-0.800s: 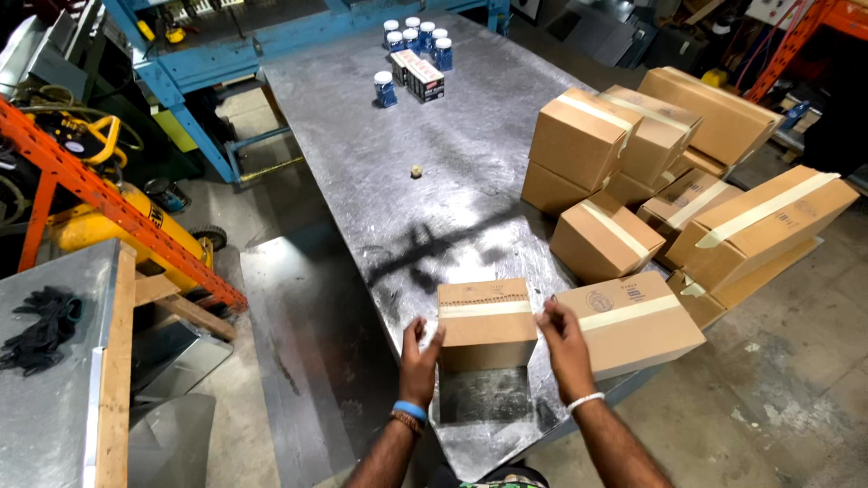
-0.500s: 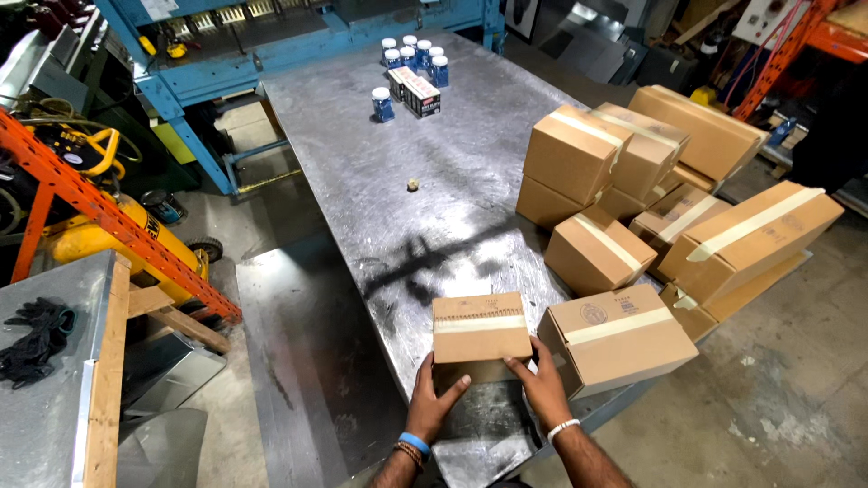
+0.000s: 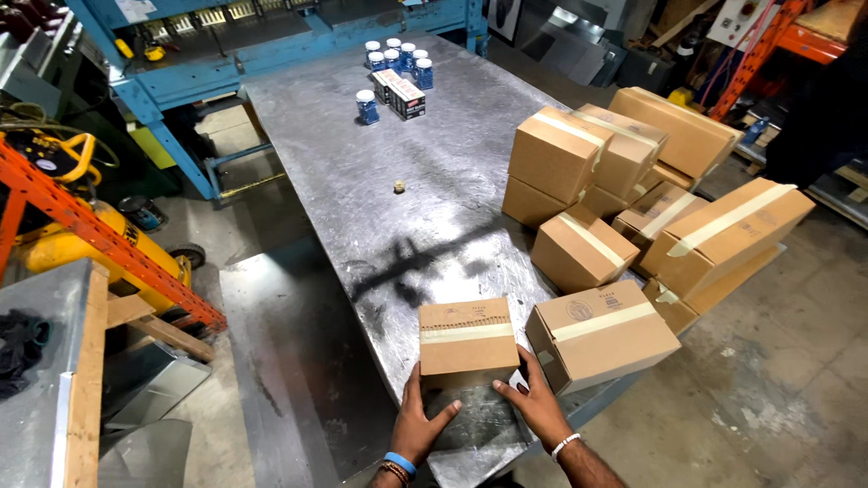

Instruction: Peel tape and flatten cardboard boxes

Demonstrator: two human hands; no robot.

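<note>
A small taped cardboard box [image 3: 466, 336] sits on the near end of the grey metal table [image 3: 425, 190]. My left hand [image 3: 423, 418] rests at its near left corner, fingers spread and touching the box's lower edge. On the near right corner lies my right hand [image 3: 533, 402], fingers apart against the box's side. Neither hand wraps around the box. A second taped box [image 3: 601, 333] stands just right of it, almost touching.
Several more taped boxes [image 3: 633, 181] are stacked along the table's right edge. Blue-lidded jars [image 3: 395, 56] and a small dark carton stand at the far end; a small round object [image 3: 398, 187] lies mid-table. An orange rack [image 3: 99, 239] and yellow machine stand to the left.
The box has settled flat on the table. Both hands have slid from its sides back to its near corners, with the fingers loosened and spread.
</note>
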